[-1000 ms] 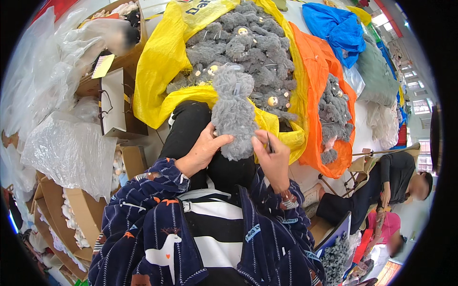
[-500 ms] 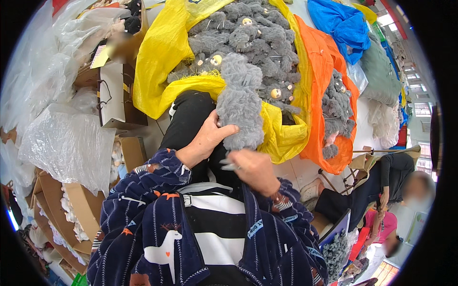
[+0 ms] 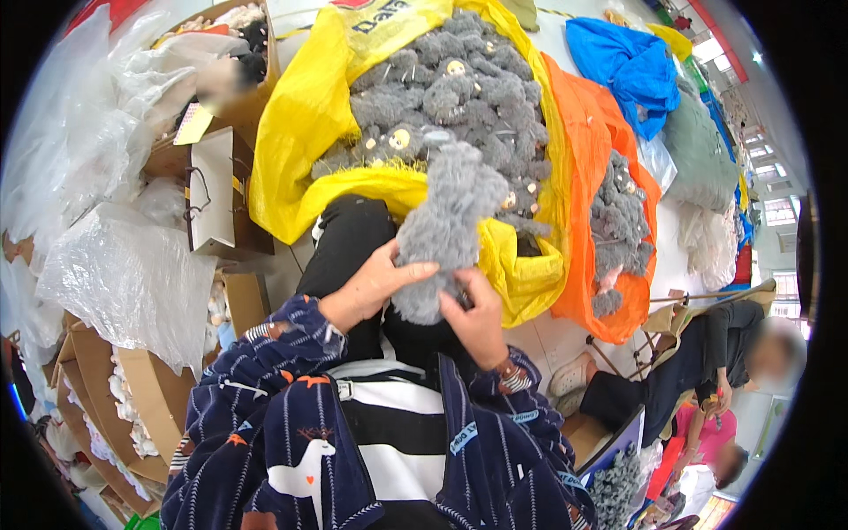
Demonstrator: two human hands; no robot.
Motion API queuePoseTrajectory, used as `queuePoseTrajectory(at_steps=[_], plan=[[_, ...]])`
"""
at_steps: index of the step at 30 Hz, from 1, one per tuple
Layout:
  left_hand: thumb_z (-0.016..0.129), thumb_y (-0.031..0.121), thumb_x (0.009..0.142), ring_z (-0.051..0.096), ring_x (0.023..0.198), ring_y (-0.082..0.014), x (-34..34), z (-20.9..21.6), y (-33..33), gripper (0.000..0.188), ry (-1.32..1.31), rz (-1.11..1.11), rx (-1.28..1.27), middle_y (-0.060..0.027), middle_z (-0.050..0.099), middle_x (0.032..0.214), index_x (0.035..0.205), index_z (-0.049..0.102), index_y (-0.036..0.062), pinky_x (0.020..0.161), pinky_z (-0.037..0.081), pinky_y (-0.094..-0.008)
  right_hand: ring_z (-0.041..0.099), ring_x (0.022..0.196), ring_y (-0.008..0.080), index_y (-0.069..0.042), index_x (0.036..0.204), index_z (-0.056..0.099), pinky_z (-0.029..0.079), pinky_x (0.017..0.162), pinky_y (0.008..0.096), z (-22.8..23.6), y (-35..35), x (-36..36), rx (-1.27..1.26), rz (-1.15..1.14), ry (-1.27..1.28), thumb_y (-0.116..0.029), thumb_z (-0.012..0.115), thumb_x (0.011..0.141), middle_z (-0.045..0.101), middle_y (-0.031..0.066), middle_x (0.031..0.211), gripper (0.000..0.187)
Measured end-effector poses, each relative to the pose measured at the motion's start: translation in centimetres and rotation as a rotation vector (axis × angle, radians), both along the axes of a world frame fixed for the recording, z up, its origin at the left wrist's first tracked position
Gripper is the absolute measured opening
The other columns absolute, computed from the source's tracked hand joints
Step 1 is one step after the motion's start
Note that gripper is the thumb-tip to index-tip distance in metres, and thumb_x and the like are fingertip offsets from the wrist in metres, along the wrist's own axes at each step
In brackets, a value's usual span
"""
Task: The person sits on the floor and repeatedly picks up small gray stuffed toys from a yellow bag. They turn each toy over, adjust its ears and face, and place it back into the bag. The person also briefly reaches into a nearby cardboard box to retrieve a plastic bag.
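Observation:
A fluffy grey plush toy [image 3: 446, 225] stands upright over my lap, and both hands hold it. My left hand [image 3: 375, 284] grips its lower left side with fingers laid across the fur. My right hand [image 3: 477, 320] pinches its bottom edge from the right. Behind the toy a yellow sack [image 3: 309, 115] lies open, filled with several grey plush toys [image 3: 459, 88] with round eyes. My dark blue patterned sleeves come in from the lower edge.
An orange sack [image 3: 587, 177] with more grey plush toys [image 3: 618, 221] lies to the right. Clear plastic bags [image 3: 124, 274] and cardboard boxes [image 3: 132, 389] stand at the left. A blue bag [image 3: 627, 62] lies far back. Other people [image 3: 698, 362] sit at the lower right.
The plush toy has been raised and turned slightly. My right hand has shifted from its upper right side down to its bottom edge.

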State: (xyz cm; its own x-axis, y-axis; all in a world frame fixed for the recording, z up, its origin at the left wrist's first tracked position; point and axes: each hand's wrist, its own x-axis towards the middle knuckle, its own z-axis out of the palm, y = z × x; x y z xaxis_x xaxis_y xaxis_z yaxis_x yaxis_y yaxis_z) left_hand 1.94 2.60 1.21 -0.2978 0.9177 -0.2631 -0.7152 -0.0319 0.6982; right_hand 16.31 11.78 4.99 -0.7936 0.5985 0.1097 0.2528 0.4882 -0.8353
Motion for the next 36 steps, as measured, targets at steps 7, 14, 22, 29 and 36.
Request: queuePoseTrajectory(at_steps=[7, 14, 22, 29, 36], plan=[[0.064, 0.007, 0.07, 0.054, 0.098, -0.0146, 0.7, -0.3, -0.1, 0.05, 0.135, 0.062, -0.062, -0.0071, 0.056, 0.108, 0.117, 0.047, -0.0012, 0.087, 0.042, -0.0298, 0.055, 0.072, 0.0148, -0.002, 0.092, 0.056, 0.044, 0.061, 0.0279, 0.4, 0.7, 0.8, -0.142, -0.15, -0.159, -0.011, 0.07, 0.071, 0.057, 0.0073, 0.081, 0.026], [0.062, 0.005, 0.072, 0.054, 0.1, -0.0152, 0.0, -0.7, -0.1, 0.05, 0.121, -0.126, 0.016, -0.0071, 0.056, 0.111, 0.119, 0.046, -0.0002, 0.088, 0.042, -0.0304, 0.056, 0.091, 0.016, 0.007, 0.106, 0.053, 0.044, 0.08, 0.028, -0.7, 2.8, -2.6, -0.324, -0.121, 0.187, -0.015, 0.066, 0.077, 0.06, 0.0106, 0.1, 0.039], [0.069, 0.002, 0.07, 0.051, 0.106, -0.0164, -0.4, -1.9, -0.8, 0.061, 0.101, -0.253, 0.094, -0.0059, 0.053, 0.116, 0.124, 0.041, 0.0025, 0.094, 0.039, -0.032, 0.057, 0.08, 0.011, 0.001, 0.103, 0.058, 0.045, 0.074, 0.0248, -1.3, 5.1, -4.8, -1.041, 0.008, 0.056, -0.02, 0.056, 0.085, 0.062, 0.0061, 0.093, 0.027], [0.07, 0.006, 0.067, 0.048, 0.11, -0.0188, -0.6, -0.1, 0.3, 0.069, 0.002, -0.146, 0.127, -0.0068, 0.049, 0.121, 0.128, 0.036, 0.0039, 0.095, 0.037, -0.0325, 0.053, 0.069, 0.0051, 0.003, 0.094, 0.06, 0.043, 0.063, 0.0204, -0.7, 4.9, -3.4, -0.385, -0.372, 0.251, -0.012, 0.058, 0.084, 0.059, 0.0005, 0.078, 0.019], [0.066, 0.009, 0.071, 0.048, 0.11, -0.0196, -0.3, -0.3, 0.6, 0.062, -0.117, 0.004, 0.158, -0.0081, 0.05, 0.12, 0.126, 0.037, 0.0038, 0.096, 0.036, -0.0334, 0.046, 0.056, 0.0026, 0.003, 0.091, 0.059, 0.035, 0.049, 0.018, 1.0, 0.2, 3.0, -0.483, -0.286, -0.035, -0.012, 0.064, 0.078, 0.054, -0.0021, 0.067, 0.02]])
